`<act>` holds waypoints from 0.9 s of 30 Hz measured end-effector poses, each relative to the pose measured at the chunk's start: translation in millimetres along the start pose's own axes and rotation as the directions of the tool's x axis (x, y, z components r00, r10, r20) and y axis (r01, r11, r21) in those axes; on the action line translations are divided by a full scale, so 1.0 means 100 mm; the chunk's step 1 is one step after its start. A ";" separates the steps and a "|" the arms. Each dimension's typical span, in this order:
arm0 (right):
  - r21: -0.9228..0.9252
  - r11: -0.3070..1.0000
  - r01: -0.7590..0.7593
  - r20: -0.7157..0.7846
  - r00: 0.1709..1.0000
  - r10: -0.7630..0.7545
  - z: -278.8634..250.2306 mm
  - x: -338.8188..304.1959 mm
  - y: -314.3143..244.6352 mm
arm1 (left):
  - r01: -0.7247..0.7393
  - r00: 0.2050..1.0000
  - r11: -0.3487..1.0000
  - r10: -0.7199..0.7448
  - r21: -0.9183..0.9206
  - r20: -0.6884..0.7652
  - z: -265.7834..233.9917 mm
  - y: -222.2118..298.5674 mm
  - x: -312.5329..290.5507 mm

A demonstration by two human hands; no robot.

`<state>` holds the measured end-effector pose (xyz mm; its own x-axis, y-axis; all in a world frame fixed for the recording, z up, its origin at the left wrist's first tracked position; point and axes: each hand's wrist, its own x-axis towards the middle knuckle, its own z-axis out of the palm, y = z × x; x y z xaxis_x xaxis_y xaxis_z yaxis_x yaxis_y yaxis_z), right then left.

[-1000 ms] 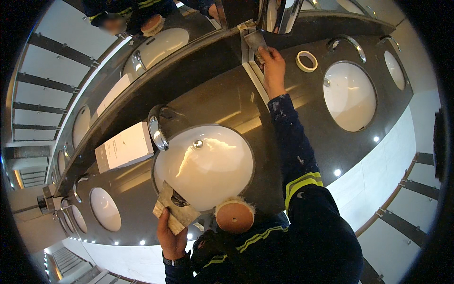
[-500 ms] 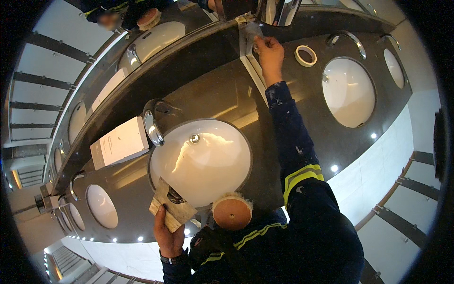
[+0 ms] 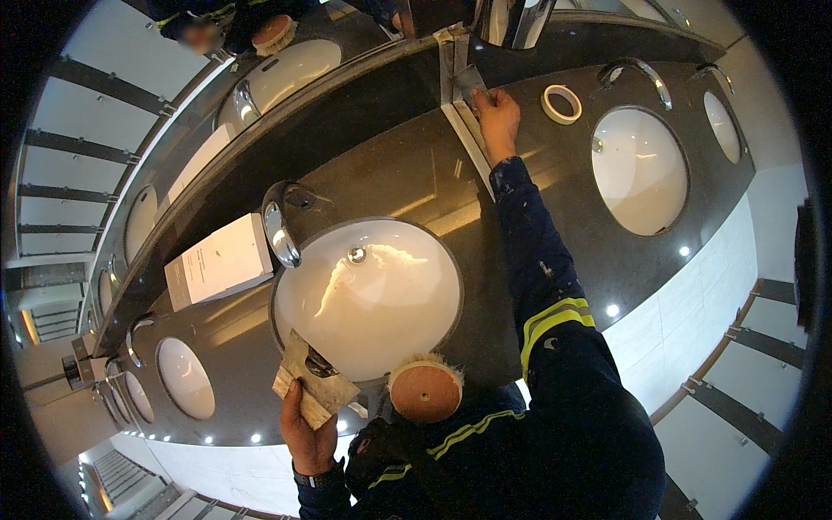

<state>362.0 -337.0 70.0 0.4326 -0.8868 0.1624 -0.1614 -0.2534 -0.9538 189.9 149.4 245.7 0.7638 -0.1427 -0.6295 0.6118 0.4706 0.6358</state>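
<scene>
My left hand (image 3: pixel 310 440) grips a flat, pale, putty-smeared spreader plate (image 3: pixel 322 397) near the front rim of the basin. A dark blob of filler (image 3: pixel 321 363) sits on the plate. My right hand (image 3: pixel 497 121) reaches to the back of the counter, its fingers closed on a thin grey scraper blade (image 3: pixel 469 83). That blade lies against a seam in the upstand, between pale masking tape strips (image 3: pixel 469 137) that run down onto the countertop. A round brush (image 3: pixel 425 392) with light bristles is in front of my chest, by the basin's edge; what holds it is hidden.
A white oval basin (image 3: pixel 381 325) and chrome tap (image 3: pixel 279 236) are in the middle of the dark countertop (image 3: pixel 373 186). A white box (image 3: pixel 223 262) stands left of the tap, a tape roll (image 3: pixel 549 107) right of my right hand. More basins flank both sides; a mirror runs behind.
My right hand has drawn the scraper slightly down the seam toward me, exposing more of the upper tape. My left hand and the plate have barely moved.
</scene>
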 end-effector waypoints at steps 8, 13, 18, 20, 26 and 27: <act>0.293 0.955 -0.045 0.077 0.997 0.023 -0.35 -0.17 0.09 | 0.013 0.999 1.000 -0.013 -0.005 0.030 0.04 -0.03 -0.01; 0.537 0.736 -0.413 0.536 0.840 0.080 -0.65 -0.76 -0.75 | -0.002 0.999 1.000 0.001 0.026 0.051 0.15 -0.01 0.01; 0.431 0.291 -0.854 0.888 0.345 -0.302 -0.89 -1.74 -1.14 | 0.073 0.959 0.995 -0.089 0.071 0.269 0.78 -0.08 0.34; 0.352 0.411 -0.841 0.936 0.322 -0.144 -0.93 -2.03 -1.29 | 0.074 0.948 0.996 -0.083 0.042 0.307 1.08 -0.13 0.39; 0.256 0.412 -0.874 0.933 0.335 0.131 -1.07 -2.09 -1.56 | -0.040 0.925 0.985 -0.026 0.165 0.380 1.32 -0.11 0.30; 0.237 0.441 -0.865 0.930 0.333 0.154 -1.07 -2.07 -1.55 | -0.093 0.920 0.969 -0.004 0.227 0.393 1.31 -0.11 0.28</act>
<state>202.4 -155.8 211.2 0.9445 0.0251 -0.3277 -0.2355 0.7473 -0.6214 231.2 26.0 279.6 0.7807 -0.4752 -0.4058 0.5689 0.2720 0.7761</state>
